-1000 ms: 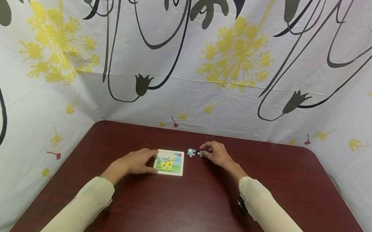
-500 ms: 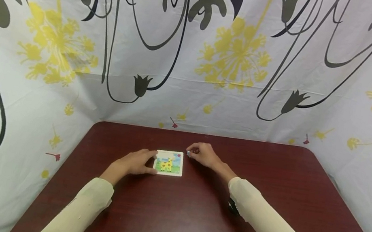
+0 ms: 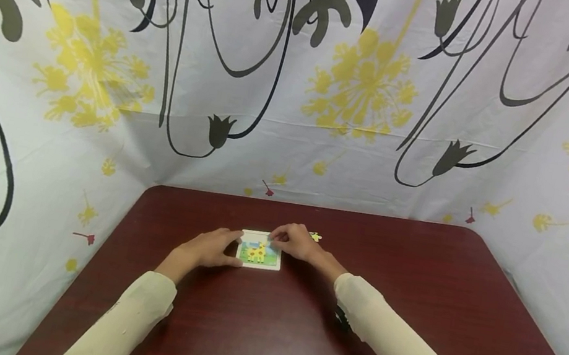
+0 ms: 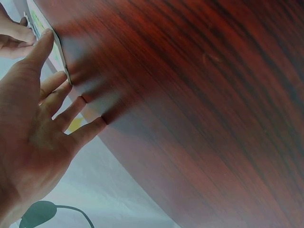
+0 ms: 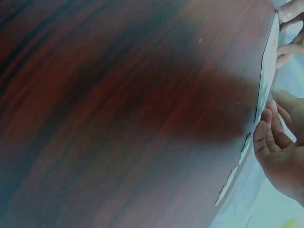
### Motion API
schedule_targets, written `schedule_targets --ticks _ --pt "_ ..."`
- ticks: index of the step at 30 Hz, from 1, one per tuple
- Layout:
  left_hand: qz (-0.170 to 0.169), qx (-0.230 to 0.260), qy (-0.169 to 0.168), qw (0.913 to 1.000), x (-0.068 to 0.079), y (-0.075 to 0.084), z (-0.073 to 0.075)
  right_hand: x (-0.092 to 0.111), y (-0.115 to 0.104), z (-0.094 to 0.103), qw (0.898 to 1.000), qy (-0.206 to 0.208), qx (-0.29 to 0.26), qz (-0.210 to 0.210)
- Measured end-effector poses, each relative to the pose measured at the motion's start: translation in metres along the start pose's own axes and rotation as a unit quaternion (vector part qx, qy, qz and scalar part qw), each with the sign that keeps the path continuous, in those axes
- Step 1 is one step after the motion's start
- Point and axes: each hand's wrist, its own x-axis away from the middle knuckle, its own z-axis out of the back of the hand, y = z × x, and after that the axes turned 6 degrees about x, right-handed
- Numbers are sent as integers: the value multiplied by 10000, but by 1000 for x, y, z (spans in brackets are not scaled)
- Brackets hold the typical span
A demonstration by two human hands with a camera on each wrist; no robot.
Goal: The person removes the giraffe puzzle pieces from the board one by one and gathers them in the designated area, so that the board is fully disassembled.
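A small white-framed jigsaw puzzle point(image 3: 259, 254) with a yellow giraffe picture lies flat on the table in the head view. My left hand point(image 3: 206, 250) rests at its left side, thumb by the near corner and index finger by the far one. The left wrist view shows that left hand point(image 4: 45, 114) with fingers spread and fairly straight, fingertips at the frame and tabletop. Over the puzzle's far right corner is my right hand point(image 3: 295, 241), thumb and fingers pinched together on a jigsaw piece mostly hidden by the fingers. In the right wrist view, the right hand point(image 5: 282, 147) touches the frame's end.
A loose yellowish jigsaw piece point(image 3: 315, 237) lies just behind the right hand. The right wrist view shows flat pieces point(image 5: 227, 185) in line beyond the frame. The dark red table point(image 3: 258, 336) ends at a patterned curtain point(image 3: 287, 96).
My right hand picked up a blue jigsaw piece from the table right of the puzzle and carried it left onto the puzzle's far right corner. My left hand has stayed put.
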Motion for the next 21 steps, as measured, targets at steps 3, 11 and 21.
schedule_targets --ticks 3,11,21 --pt "-1 16 -3 10000 0 1 0 -2 -3 -2 9999 -72 59 -48" --pt "0 54 9 10000 1 2 -1 -3 -3 -5 9995 -249 181 -73" --pt "27 28 15 10000 0 1 0 0 -7 -3 9996 -169 173 -123"
